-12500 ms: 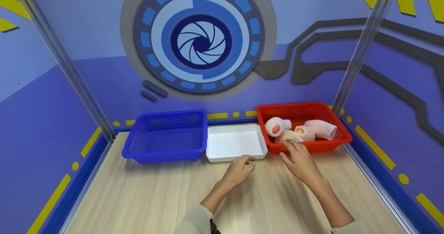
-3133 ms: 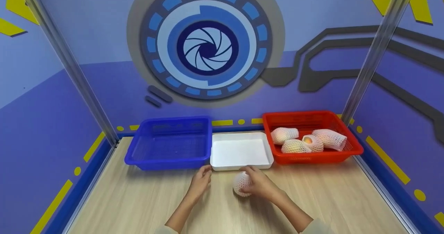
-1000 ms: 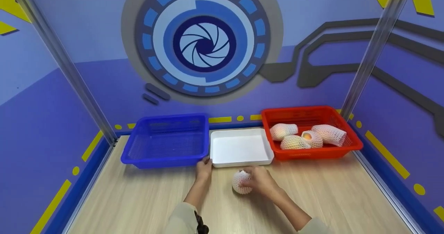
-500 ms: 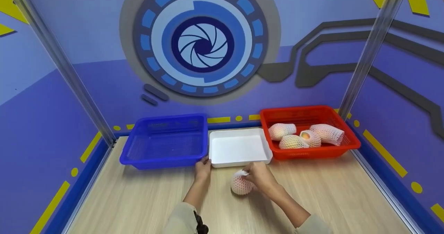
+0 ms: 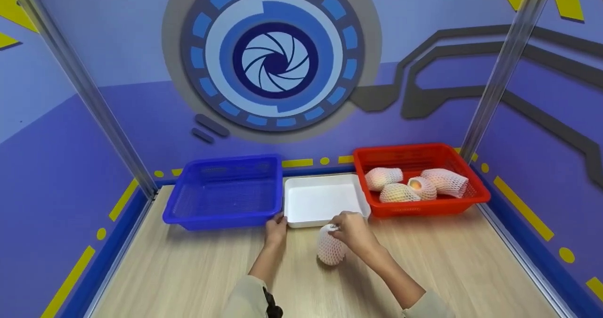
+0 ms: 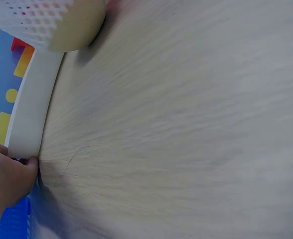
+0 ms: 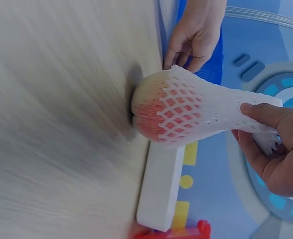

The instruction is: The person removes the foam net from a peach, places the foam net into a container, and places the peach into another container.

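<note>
peach (image 7: 150,107), one, net (image 7: 216,107) pinched by right hand (image 5: 354,233); left hand (image 5: 275,232) grips one tray (image 5: 325,201); four fruits (image 5: 399,193) in red basket (image 5: 426,208).

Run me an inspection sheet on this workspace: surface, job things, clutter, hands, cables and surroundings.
Surface: pale wood-grain table.
Job things: a fruit with its lower end bare and a white foam net around the rest; a white tray between a blue basket and a red basket; four netted fruits in the red basket.
Clutter: one thin, hair-like strand on the table.
Hands: left hand holds the tray's near left corner; right hand pinches the net's gathered end.
Cables: nothing seen for certain; a dark item by the left sleeve is unclear.
Surroundings: printed blue and purple walls; metal posts at both back corners.
</note>
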### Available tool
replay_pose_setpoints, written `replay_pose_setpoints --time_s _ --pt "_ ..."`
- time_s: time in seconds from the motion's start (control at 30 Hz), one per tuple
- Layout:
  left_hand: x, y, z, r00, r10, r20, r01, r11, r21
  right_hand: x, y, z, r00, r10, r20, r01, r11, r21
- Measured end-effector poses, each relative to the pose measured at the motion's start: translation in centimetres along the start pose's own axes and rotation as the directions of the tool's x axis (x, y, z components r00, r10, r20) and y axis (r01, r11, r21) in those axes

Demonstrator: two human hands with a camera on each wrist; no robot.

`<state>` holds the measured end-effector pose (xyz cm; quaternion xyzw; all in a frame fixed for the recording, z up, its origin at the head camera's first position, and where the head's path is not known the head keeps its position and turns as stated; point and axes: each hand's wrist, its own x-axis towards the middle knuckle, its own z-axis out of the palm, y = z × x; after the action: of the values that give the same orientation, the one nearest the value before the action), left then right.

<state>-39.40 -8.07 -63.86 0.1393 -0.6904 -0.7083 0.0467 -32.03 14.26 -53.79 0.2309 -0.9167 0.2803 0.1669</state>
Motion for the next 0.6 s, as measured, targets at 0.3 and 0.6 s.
replay_pose_setpoints --time_s 0.3,0.6 --pt "0.2 0.0 0.0 1.000 0.020 -0.023 -0.018 0.997 0.072 0.1 -0.2 -1.1 0.998 0.054 -0.013 -0.054 0.998 -0.020" --pt "0.0 -0.2 -0.1 1.000 -0.001 0.002 0.001 1.000 -0.028 0.4 -0.4 -1.8 0.998 0.059 -0.027 -0.059 0.998 -0.005"
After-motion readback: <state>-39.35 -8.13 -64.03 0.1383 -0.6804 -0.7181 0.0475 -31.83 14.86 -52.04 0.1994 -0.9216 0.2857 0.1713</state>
